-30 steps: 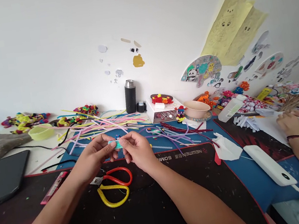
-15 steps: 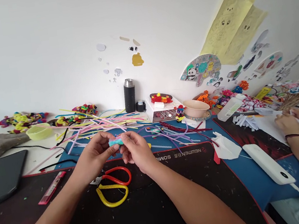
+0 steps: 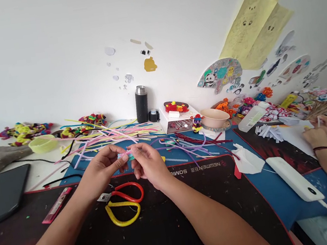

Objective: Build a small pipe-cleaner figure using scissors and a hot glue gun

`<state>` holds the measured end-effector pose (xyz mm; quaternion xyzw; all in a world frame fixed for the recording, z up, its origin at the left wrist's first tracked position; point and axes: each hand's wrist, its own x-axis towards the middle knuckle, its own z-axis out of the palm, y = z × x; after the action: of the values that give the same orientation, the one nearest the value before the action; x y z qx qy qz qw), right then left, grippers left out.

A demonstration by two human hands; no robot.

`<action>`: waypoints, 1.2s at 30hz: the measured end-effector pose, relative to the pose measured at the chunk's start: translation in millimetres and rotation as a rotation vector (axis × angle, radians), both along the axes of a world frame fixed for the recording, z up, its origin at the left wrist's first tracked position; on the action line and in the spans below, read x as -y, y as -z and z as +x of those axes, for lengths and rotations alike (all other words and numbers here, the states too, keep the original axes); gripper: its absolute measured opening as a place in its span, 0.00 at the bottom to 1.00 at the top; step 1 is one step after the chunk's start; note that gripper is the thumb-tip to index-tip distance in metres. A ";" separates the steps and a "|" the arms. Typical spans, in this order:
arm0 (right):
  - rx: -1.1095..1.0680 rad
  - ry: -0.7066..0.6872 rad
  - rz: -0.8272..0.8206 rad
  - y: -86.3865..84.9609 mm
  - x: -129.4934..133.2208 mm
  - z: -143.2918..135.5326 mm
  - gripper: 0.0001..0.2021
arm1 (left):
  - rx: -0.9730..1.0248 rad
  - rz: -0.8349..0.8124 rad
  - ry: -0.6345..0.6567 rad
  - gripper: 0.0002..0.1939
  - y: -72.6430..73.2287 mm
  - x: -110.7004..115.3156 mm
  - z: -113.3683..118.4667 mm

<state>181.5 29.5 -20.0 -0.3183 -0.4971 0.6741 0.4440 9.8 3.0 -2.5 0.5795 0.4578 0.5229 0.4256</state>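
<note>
1. Left hand (image 3: 101,170) and right hand (image 3: 148,163) meet above the desk (image 3: 44,171), just past the far edge of the black mat (image 3: 167,228). Between them: a short teal fuzzy piece (image 3: 127,156), mostly hidden by the fingertips.

2. Grip, left: thumb and forefinger closed on the teal piece's 9 o'clock end; the other fingers are curled loosely. Grip, right: thumb and forefinger pinched on the 3 o'clock end. Both closed tight; little of the piece shows between them.

3. Handling, judged: very light and soft-surfaced, looks like pipe-cleaner stuff, so probably bendable with a thin core that keeps its shape. Not fragile and not slippery, since the fuzz gives friction. A fingertip pinch at each end suits it; squeezing the middle would likely flatten the pile.

4. Surroundings: red-and-yellow scissors (image 3: 123,202) lie on the mat at 6 o'clock of the hands, near. A loose heap of coloured strips (image 3: 113,137) lies at 12 o'clock. A black flask (image 3: 142,104) stands beyond it by the wall.

5. Another person's hands (image 3: 317,132) work at 3 o'clock, well apart.
</note>
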 end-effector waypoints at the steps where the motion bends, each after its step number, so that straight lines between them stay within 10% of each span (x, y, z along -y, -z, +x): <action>1: 0.003 0.000 0.013 0.3 0.0 0.0 0.28 | -0.002 0.000 0.003 0.21 -0.1 0.0 0.0; 16: 0.045 0.069 0.135 1.0 1.0 -1.2 0.23 | 0.140 -0.078 0.030 0.23 8.9 -1.6 5.9; 36: 0.210 0.028 0.253 3.0 -1.6 4.2 0.15 | -0.174 -0.057 0.021 0.30 9.5 -1.0 0.2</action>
<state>185.7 31.1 -23.1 -0.3356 -0.6170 0.5629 0.4357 10.1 4.0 -11.9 0.6150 0.5018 0.4529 0.4060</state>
